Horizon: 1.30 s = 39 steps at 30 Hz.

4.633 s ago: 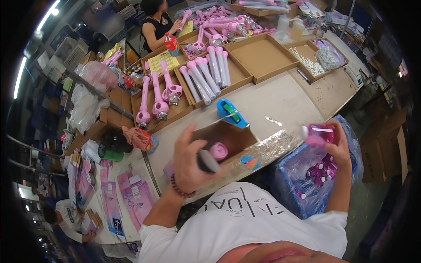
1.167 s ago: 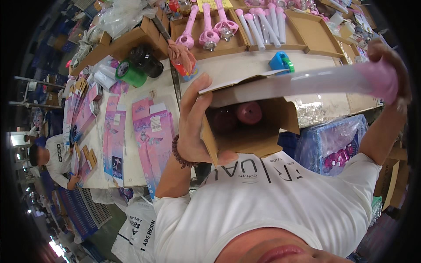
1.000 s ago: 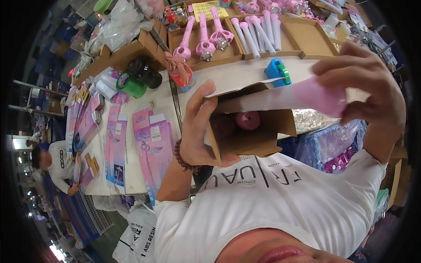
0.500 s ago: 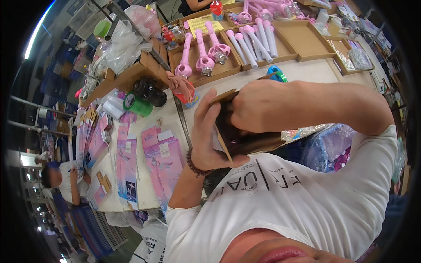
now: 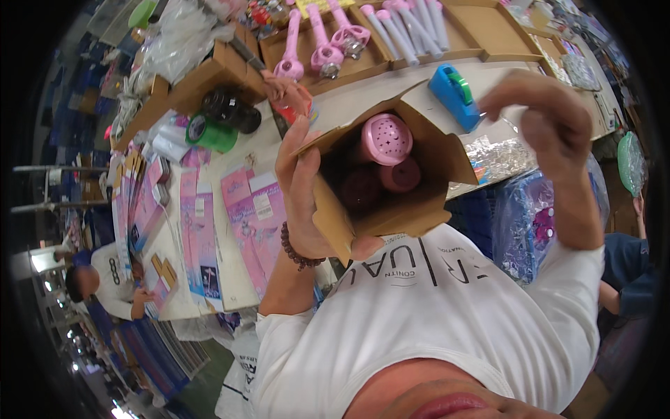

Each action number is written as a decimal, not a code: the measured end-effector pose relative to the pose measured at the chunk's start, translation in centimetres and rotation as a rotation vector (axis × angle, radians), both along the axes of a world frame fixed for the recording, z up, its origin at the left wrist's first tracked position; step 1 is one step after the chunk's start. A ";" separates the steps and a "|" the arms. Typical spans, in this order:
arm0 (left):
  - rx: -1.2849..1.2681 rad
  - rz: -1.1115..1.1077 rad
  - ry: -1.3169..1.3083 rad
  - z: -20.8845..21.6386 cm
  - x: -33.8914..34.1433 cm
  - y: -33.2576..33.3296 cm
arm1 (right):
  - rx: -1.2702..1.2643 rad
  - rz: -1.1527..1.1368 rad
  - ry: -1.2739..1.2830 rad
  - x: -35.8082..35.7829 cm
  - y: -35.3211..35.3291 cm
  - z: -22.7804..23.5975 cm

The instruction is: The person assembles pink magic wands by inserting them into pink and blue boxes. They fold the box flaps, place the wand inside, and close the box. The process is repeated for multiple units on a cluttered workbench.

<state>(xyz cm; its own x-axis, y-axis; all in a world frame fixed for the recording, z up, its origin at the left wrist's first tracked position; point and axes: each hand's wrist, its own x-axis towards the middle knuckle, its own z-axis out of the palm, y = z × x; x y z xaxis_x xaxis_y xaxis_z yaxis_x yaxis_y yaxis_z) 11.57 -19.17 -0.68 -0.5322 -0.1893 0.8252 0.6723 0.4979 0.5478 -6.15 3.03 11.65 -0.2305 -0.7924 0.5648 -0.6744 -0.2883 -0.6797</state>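
Note:
My left hand (image 5: 300,188) grips an open brown cardboard box (image 5: 436,164) by its left side, fingers at the upper edge and thumb at the lower. Its flaps stand outward and its mouth faces up toward me. Inside are several pink cylindrical pieces; the topmost one (image 5: 388,138) has a round end pierced with star and dot shapes, and the deeper ones sit in shadow. To the right of the box, my right hand (image 5: 548,122) is raised, somewhat blurred, with fingers loosely bent and nothing visible in them. A blue tape dispenser (image 5: 450,98) with green tape stands between the box and that hand.
Pink wands (image 5: 324,52) and white tubes with pink ends (image 5: 408,31) lie in cardboard trays at the back. Flat printed pink cartons (image 5: 255,223), a green tape roll (image 5: 209,133) and a dark jar (image 5: 234,108) occupy the left. A plastic-lined blue crate (image 5: 520,223) is at right.
My right hand has come out of the box and moved right, away from it. The box now tilts so its inside shows; my left hand still holds it.

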 end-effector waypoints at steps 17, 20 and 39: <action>-0.042 0.074 0.022 0.4 -0.6 1.0 | 0.037 -0.304 -0.443 5.4 1.4 -16.0; -0.182 0.125 0.115 0.8 -3.1 0.8 | -0.029 -0.383 -0.248 6.8 0.7 -17.3; -0.390 0.378 0.190 8.4 -20.3 17.2 | -0.315 -0.464 -0.362 -15.5 13.2 -5.9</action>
